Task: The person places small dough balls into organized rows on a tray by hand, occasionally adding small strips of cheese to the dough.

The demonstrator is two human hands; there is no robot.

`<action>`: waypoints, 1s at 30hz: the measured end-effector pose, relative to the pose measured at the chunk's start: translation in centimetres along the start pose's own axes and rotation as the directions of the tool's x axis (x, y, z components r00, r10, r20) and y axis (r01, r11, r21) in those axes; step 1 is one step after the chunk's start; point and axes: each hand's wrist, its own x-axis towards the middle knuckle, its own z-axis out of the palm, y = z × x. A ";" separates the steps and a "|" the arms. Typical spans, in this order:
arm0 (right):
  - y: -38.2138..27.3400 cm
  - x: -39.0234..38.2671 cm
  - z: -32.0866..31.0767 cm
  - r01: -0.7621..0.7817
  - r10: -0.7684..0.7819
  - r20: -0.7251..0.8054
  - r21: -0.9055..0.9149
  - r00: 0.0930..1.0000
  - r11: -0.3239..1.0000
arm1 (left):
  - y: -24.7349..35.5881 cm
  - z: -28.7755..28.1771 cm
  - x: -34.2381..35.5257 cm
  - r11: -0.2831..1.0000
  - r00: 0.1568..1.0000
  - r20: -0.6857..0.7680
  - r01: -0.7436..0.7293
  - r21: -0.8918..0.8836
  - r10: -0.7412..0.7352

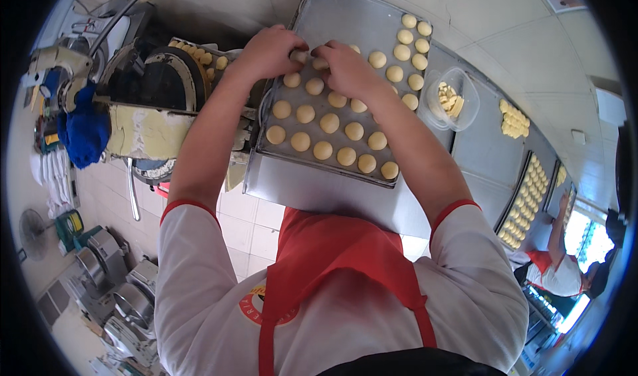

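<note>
A metal baking tray (339, 13) lies in front of me, with rows of round, pale yellow dough balls (329, 123) on its near part and along its right side. Over the tray's left part, my left hand (274, 51) has its fingers closed on a dough ball (298, 56). Close beside it, my right hand (347, 70) pinches another dough ball (320, 64), partly covered by the fingers. My right forearm hides some of the balls in the middle rows.
Right of the tray stands a clear plastic tub (458, 97) holding cut yellow pieces. Farther right are a pile of dough pieces (514, 119), another filled tray (525, 200) and a co-worker (558, 273). A dough-crusted machine (149, 133) with a blue cloth (84, 130) stands at left.
</note>
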 end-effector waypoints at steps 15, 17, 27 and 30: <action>-3.9 -2.9 -0.7 -0.059 0.042 -0.128 -0.133 0.991 0.989 | 1.4 -1.6 -2.7 0.998 0.995 -0.082 -0.056 0.005 0.057; -3.4 -4.2 -0.4 -0.046 0.040 -0.044 -0.155 0.998 0.987 | 1.3 -1.3 -1.2 0.987 0.996 -0.022 -0.080 0.136 0.084; 16.1 -29.2 -14.2 -0.316 0.284 -0.800 0.126 0.528 0.941 | 21.3 0.2 0.1 0.941 0.897 -0.433 -0.220 -0.256 0.091; 29.5 -43.3 -18.2 -0.651 0.568 -0.785 0.300 0.246 0.697 | 34.4 7.2 6.3 0.789 0.875 -0.380 -0.452 -0.416 0.301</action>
